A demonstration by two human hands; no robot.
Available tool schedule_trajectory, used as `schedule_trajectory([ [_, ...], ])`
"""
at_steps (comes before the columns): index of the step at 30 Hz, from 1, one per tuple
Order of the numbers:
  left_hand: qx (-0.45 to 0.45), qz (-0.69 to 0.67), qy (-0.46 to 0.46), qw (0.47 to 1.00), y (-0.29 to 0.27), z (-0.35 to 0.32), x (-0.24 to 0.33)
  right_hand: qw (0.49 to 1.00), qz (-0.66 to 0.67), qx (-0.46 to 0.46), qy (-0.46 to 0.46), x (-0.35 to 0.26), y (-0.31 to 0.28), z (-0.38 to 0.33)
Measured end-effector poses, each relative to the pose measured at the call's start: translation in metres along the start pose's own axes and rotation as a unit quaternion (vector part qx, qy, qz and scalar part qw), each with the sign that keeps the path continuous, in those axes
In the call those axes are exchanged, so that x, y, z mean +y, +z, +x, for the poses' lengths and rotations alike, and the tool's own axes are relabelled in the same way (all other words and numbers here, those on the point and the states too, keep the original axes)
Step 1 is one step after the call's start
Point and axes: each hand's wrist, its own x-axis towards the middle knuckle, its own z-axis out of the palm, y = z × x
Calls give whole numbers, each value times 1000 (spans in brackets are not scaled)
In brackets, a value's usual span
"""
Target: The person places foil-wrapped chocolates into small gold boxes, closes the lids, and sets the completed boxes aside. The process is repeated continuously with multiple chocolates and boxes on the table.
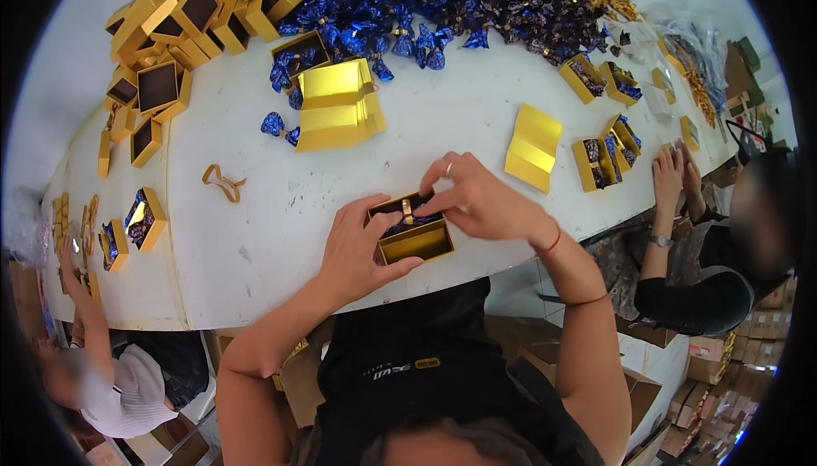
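In front of me on the table lies a gold gift box (417, 245), open, with two long sections. The near section shows a bare gold inside. In the far section sits a blue foil-wrapped candy (414, 221) with a gold band round its middle. My left hand (353, 249) grips the box at its left end, thumb along the near side. My right hand (481, 198) reaches in from the right, fingers bent and pressed on the candy's wrapper; a ring is on one finger. Its fingertips partly hide the candy's right end.
Beyond lie a stack of shiny gold card sheets (336, 117), a pile of blue and purple candies (442, 6) and heaped gold boxes (204, 15). A folded gold sheet (534, 147) and a gold ribbon loop (224, 182) lie nearer. Co-workers sit at both sides, near filled boxes (596, 164).
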Motion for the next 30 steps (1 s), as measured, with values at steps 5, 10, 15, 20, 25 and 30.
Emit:
schedule_trajectory([
  [5,-15,5,22,1000,-4,5,3,908,-152,376,103,167,-67,43],
  [10,-39,-20,13,999,-7,9,-1,823,-302,235,419,265,-113,56],
  [15,-30,-39,7,999,-2,7,-4,915,43,238,322,203,-109,49],
  [20,0,-68,12,998,-4,1,-3,885,404,171,155,18,-24,-9],
  [25,20,-150,-7,988,3,4,-10,988,-33,149,23,-33,55,-35],
  [30,35,-118,2,992,6,1,-6,992,-88,85,-30,-55,53,-17],
])
